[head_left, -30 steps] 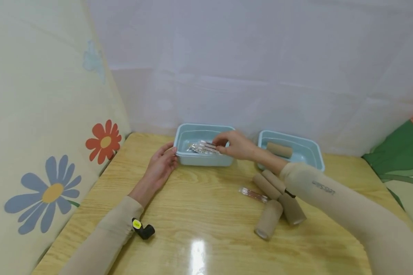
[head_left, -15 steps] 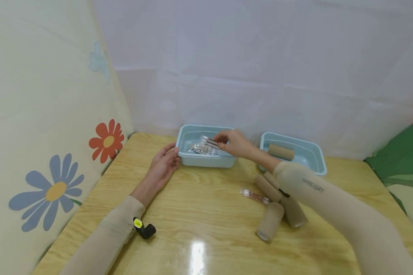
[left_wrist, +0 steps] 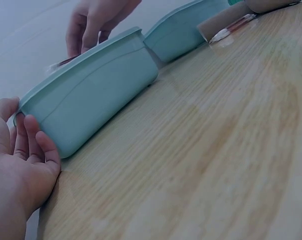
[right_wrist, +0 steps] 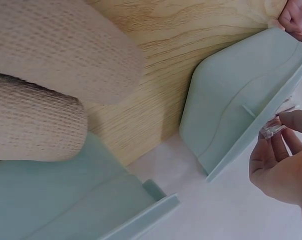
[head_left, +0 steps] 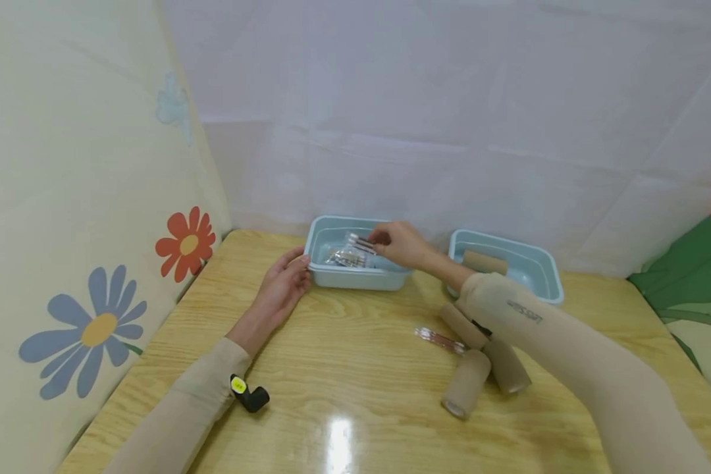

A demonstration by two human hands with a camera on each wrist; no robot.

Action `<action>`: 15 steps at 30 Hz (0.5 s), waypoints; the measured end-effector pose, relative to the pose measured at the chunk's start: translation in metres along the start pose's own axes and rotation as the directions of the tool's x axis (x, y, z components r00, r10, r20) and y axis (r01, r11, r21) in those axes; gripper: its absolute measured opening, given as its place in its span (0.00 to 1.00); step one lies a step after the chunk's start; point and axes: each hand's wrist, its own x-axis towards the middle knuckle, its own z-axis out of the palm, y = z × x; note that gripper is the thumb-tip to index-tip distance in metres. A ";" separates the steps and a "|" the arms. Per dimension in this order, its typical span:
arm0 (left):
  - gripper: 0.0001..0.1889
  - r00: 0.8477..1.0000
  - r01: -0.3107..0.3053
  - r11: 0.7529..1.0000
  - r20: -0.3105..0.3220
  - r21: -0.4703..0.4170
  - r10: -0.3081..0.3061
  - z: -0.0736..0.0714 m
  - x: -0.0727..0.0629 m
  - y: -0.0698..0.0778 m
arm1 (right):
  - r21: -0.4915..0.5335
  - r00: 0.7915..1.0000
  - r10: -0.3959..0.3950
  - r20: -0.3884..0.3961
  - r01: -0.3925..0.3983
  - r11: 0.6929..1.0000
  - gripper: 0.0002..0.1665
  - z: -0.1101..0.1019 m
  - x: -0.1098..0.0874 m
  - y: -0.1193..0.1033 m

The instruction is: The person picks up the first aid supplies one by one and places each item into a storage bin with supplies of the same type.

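My left hand [head_left: 281,286] holds the left end of a light blue plastic bin [head_left: 355,280]; the left wrist view shows its thumb at the rim and fingers against the outer wall. Over the inside of this bin, my right hand [head_left: 404,245] pinches a small clear packet [head_left: 361,243] with thin dark sticks in it. The right wrist view has the clear wrapping [right_wrist: 272,131] between thumb and fingers, partly hidden by the rim. Beneath it in the bin lie several similar clear packets [head_left: 347,259], whose contents are too small to tell.
A second blue bin [head_left: 536,263] stands to the right, holding a beige elastic bandage roll [head_left: 484,262]. In front, more bandage rolls [head_left: 467,384] lie on the wooden table [head_left: 332,368], beside a clear packet with reddish-brown sticks [head_left: 440,340]. A white cloth backdrop [head_left: 391,131] rises behind.
My right hand has lifted the clear packet slightly above the others in the bin, and its forearm has shifted a little left. The left hand stays at the bin's left end.
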 end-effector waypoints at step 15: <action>0.19 1.000 0.012 1.000 0.002 -0.001 -0.012 0.003 0.002 -0.006 | 0.035 0.999 -0.027 -0.020 0.028 0.999 0.17 -0.004 -0.002 0.003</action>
